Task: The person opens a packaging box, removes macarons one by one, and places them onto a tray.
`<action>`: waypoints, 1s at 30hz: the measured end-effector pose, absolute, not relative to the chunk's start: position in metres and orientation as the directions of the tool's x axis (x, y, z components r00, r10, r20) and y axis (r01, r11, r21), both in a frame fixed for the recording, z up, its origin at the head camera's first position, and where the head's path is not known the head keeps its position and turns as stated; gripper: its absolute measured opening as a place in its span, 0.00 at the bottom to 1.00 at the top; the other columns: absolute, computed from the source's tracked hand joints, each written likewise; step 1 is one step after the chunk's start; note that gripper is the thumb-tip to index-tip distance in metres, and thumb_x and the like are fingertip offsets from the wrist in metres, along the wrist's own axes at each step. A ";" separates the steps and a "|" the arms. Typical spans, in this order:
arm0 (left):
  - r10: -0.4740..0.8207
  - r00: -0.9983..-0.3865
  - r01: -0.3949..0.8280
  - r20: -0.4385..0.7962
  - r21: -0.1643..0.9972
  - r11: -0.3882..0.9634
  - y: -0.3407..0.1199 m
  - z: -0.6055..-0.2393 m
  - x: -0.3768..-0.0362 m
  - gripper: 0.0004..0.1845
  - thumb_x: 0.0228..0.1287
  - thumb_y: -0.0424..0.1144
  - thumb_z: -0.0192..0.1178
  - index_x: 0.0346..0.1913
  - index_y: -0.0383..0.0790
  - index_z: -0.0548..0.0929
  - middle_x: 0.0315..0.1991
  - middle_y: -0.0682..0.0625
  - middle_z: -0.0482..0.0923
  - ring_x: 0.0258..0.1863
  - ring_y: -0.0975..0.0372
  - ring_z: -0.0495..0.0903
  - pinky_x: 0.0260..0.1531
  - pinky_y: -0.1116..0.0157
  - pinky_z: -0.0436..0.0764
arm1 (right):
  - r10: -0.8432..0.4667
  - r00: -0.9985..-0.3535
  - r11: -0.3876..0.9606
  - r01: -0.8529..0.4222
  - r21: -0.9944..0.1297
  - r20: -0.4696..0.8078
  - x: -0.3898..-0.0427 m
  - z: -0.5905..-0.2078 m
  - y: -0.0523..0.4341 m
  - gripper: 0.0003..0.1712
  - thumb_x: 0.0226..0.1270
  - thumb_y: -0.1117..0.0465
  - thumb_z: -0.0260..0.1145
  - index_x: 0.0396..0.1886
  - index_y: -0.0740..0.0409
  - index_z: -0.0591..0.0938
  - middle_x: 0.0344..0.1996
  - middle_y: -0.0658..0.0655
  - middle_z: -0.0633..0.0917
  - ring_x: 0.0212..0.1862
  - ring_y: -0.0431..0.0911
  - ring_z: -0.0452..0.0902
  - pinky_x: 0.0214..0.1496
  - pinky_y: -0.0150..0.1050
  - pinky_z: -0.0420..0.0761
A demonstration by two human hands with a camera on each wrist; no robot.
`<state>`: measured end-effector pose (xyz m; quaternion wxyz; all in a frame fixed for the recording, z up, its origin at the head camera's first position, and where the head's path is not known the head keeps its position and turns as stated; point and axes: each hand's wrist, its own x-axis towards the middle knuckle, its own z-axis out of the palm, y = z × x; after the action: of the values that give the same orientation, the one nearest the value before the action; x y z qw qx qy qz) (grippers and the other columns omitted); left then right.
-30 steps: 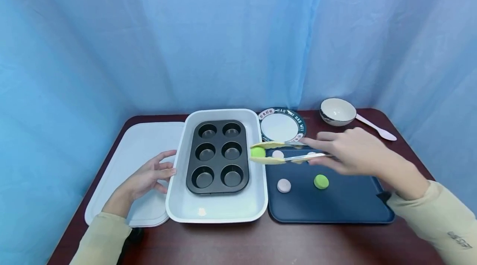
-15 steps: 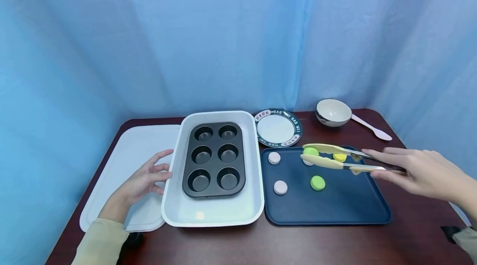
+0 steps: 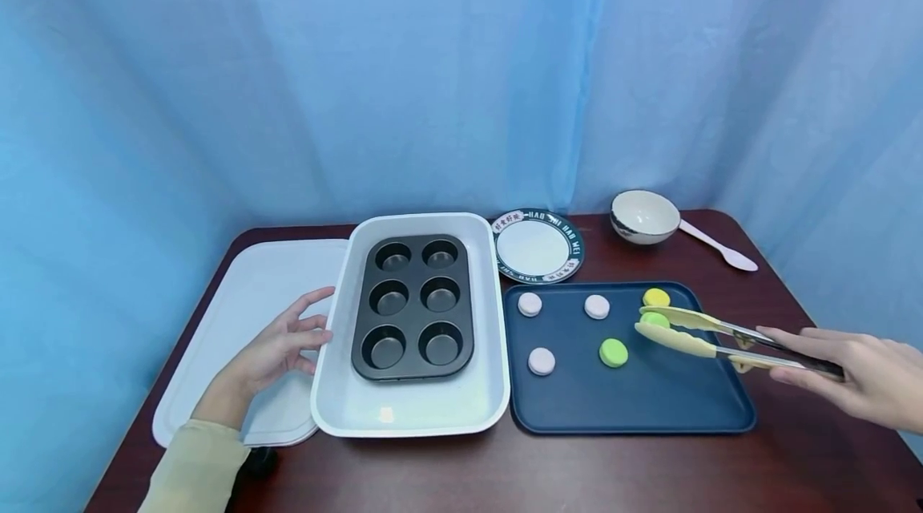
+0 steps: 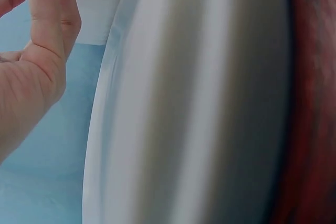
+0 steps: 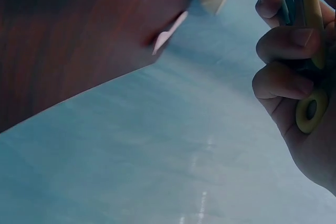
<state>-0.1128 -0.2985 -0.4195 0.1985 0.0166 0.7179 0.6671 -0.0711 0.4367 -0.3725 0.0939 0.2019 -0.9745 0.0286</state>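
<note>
My right hand [image 3: 851,373] grips a pair of tongs [image 3: 681,342] with cream tips and metal arms; the right wrist view shows fingers curled round their handle. Between the tips sits a green macaron [image 3: 654,320], at the right part of a dark blue tray [image 3: 634,409]. Whether it touches the tray I cannot tell. On that tray lie another green macaron [image 3: 614,353], a yellow macaron [image 3: 656,298] and several pale pink macarons [image 3: 542,361]. With fingers loosely bent, my left hand [image 3: 277,349] is at the left side of a white basin [image 3: 411,417], fingertips at its wall.
Inside the basin lies a dark muffin tin [image 3: 413,309] with hollow cups. White boards [image 3: 216,369] lie under my left hand. Behind the blue tray are a green-rimmed plate [image 3: 534,250], a bowl [image 3: 644,218] and a pale spoon [image 3: 719,247]. Blue curtains [image 3: 433,80] hang behind the table.
The tongs and the green macaron between their tips have moved right, from the basin's right edge across the blue tray to its right part. My left hand stays by the basin.
</note>
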 end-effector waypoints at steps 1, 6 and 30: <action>0.286 -0.921 -0.244 -0.265 0.964 0.108 -0.299 -0.420 -0.112 0.39 0.71 0.35 0.61 0.79 0.54 0.55 0.61 0.35 0.75 0.48 0.48 0.86 0.39 0.44 0.86 | -0.388 -0.903 0.917 -0.399 -0.024 0.182 -0.073 -0.374 0.439 0.37 0.53 0.43 0.79 0.61 0.56 0.84 0.29 0.53 0.82 0.18 0.34 0.65 0.16 0.31 0.58; 0.264 -0.921 -0.250 -0.286 0.955 0.162 -0.298 -0.417 -0.111 0.40 0.69 0.38 0.63 0.79 0.55 0.56 0.62 0.33 0.74 0.48 0.48 0.85 0.40 0.44 0.86 | -0.390 -0.919 0.912 -0.395 -0.115 0.060 -0.081 -0.379 0.449 0.34 0.57 0.48 0.78 0.64 0.52 0.83 0.31 0.56 0.84 0.23 0.48 0.79 0.16 0.31 0.62; 0.240 -0.915 -0.255 -0.323 0.927 0.275 -0.291 -0.407 -0.108 0.42 0.68 0.41 0.65 0.78 0.60 0.54 0.57 0.34 0.77 0.47 0.45 0.86 0.37 0.44 0.87 | -0.342 -0.935 0.927 -0.319 -0.199 -0.095 -0.089 -0.382 0.461 0.40 0.61 0.47 0.76 0.66 0.67 0.77 0.36 0.53 0.83 0.26 0.31 0.66 0.23 0.31 0.68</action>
<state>-0.1080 -0.2909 -0.4068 0.2056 -0.0051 0.7714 0.6022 -0.0893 0.4607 -0.3821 -0.0640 0.1687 -0.9794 0.0908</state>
